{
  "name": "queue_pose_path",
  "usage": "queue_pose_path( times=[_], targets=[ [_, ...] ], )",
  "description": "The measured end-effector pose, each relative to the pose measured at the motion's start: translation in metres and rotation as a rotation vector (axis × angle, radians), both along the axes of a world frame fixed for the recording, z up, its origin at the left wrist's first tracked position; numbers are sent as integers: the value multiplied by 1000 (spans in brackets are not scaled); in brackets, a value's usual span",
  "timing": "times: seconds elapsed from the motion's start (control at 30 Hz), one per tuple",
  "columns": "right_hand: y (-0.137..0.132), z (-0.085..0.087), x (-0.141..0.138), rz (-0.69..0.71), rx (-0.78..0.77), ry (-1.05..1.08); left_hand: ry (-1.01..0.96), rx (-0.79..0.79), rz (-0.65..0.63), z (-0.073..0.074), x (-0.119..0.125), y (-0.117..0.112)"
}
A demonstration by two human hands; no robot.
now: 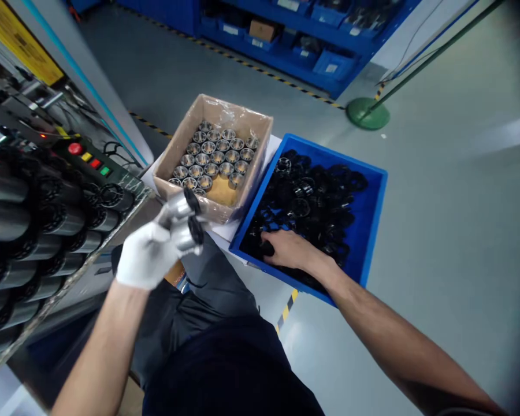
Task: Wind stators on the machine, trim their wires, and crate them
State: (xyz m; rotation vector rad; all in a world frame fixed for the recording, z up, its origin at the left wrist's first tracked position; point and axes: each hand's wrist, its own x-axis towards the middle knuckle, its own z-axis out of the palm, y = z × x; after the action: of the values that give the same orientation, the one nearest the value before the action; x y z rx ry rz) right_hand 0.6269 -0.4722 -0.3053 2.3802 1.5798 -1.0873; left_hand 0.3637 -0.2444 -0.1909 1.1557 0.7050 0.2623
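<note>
My left hand (145, 254), in a white glove, is closed around two silver metal cylinders (182, 234) with black ends. It holds them in front of the near left corner of the cardboard box (169, 164). Inside that box stand rows of open metal sleeves (217, 157), with bare cardboard showing at the near side. My bare right hand (288, 248) reaches into the blue bin (375, 225) at its near left. Its fingers curl on a small black part (266, 248) among a heap of black ring-shaped parts (316, 196); the fingertips are partly hidden.
On the left, stacked metal cylinders with black ends (8, 222) lie beside a control box (91, 159) with coloured buttons. A blue shelf (264, 55) with bins stands at the back. A green round pole base (367, 114) rests on the floor.
</note>
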Motion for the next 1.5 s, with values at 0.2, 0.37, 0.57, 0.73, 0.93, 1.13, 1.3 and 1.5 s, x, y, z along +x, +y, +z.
queue_pose_path(
  times=[0.2,0.37,0.57,0.73,0.93,1.13,1.3,1.5],
  targets=[
    [-18,0,5,-44,62,95,16,-296,205,-75,-71,-82],
    [-35,-1,0,-181,143,203,-5,-289,131,-107,-103,-112],
    [-48,-5,-7,-445,208,375,-46,-230,72,-100,-131,-100],
    [-40,4,-18,-595,408,440,-208,-215,123,-99,-129,-98],
    [-20,57,-61,-621,654,486,-355,-313,197,-84,-103,-113],
    [10,128,-124,-7,708,488,-301,-146,380,-56,-84,-111],
    [27,143,-148,337,796,295,-57,80,362,-45,-93,-102],
    [36,118,-171,182,1040,502,-140,-231,362,-61,-101,-116]
  ],
)
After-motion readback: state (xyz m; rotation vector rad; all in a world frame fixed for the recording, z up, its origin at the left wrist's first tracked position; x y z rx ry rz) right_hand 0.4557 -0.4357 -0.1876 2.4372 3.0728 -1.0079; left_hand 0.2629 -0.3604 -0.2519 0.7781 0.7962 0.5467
